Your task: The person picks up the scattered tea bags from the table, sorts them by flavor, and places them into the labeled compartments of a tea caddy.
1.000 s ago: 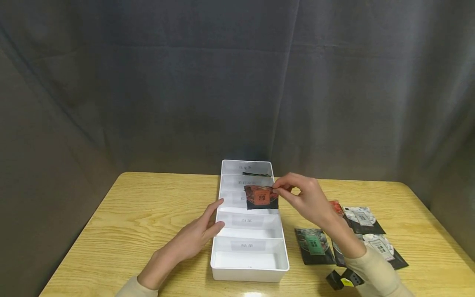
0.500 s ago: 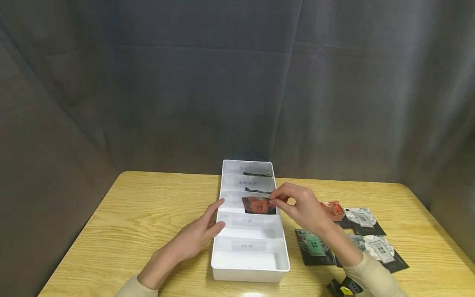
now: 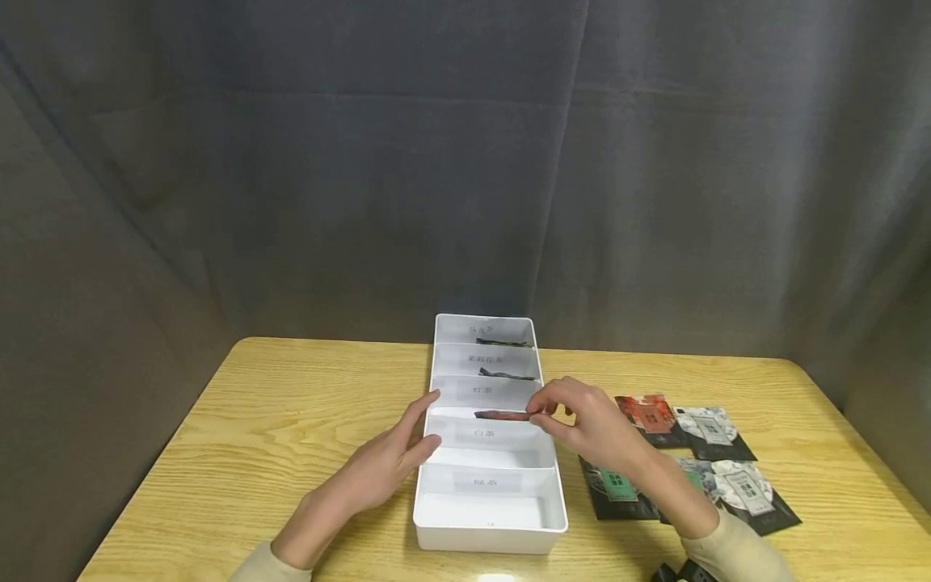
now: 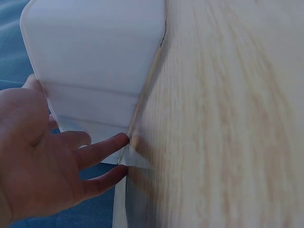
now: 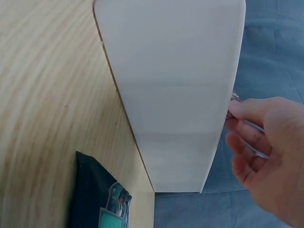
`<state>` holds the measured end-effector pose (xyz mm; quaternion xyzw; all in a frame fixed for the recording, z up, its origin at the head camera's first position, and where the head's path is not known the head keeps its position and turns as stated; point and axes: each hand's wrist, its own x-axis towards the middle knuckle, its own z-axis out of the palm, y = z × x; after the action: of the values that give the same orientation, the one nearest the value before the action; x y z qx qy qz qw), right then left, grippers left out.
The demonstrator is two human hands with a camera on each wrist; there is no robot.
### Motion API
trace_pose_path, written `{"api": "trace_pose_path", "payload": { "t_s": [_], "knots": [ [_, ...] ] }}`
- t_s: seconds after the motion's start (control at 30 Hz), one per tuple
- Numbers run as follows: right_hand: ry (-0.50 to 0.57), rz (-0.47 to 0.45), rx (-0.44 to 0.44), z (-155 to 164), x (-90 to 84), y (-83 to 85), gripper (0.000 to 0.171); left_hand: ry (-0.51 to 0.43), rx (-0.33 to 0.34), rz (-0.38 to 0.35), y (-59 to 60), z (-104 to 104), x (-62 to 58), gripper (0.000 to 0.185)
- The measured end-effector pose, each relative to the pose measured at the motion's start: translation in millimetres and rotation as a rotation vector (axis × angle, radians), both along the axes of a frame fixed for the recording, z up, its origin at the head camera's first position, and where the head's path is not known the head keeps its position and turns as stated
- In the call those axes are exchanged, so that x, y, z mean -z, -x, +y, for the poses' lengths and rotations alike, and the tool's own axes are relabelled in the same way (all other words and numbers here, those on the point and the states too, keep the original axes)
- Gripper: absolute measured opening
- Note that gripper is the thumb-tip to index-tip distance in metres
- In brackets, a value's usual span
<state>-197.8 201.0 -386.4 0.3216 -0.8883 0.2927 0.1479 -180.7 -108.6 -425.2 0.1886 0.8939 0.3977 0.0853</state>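
A long white divided box (image 3: 490, 539) stands on the wooden table, its compartments bearing printed labels. At the box's right rim my right hand (image 3: 582, 424) pinches a black packet with a red front (image 3: 502, 415) by its right end. The packet is seen nearly edge-on, upright in the third compartment from the back; its lower part is hidden. My left hand (image 3: 378, 465) rests at the box's left side with fingers extended, and in the left wrist view fingertips (image 4: 122, 138) touch near the wall's base. Black packets (image 3: 502, 343) (image 3: 507, 374) stand in the two rear compartments.
Right of the box lie several flat packets: a red one (image 3: 652, 416), white ones (image 3: 709, 428) (image 3: 749, 489) and green-labelled ones (image 3: 618, 489), partly under the right forearm. Small black blocks (image 3: 687, 572) sit near the front edge. A dark curtain (image 3: 465, 162) hangs behind the table.
My right hand has moved down and towards the front, lowering the red packet into the third compartment and tipping it from face-on to edge-on. My left hand stays in place.
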Motion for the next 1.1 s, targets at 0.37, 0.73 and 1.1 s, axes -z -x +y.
{"api": "trace_pose_path", "payload": {
  "t_s": [0.37,0.73,1.1],
  "knots": [
    [-0.022,-0.02,0.019,7,2.4,-4.8,0.016,0.009,0.007,-0.001,0.0,0,-1.1,0.059],
    [-0.033,-0.009,0.069,23,-1.7,-1.8,0.018,0.027,0.003,-0.009,-0.6,-3,-2.2,0.059],
    [-0.065,-0.055,0.075,27,-10.9,6.6,0.02,0.016,0.006,-0.015,0.1,-1,-3.3,0.06]
  ]
}}
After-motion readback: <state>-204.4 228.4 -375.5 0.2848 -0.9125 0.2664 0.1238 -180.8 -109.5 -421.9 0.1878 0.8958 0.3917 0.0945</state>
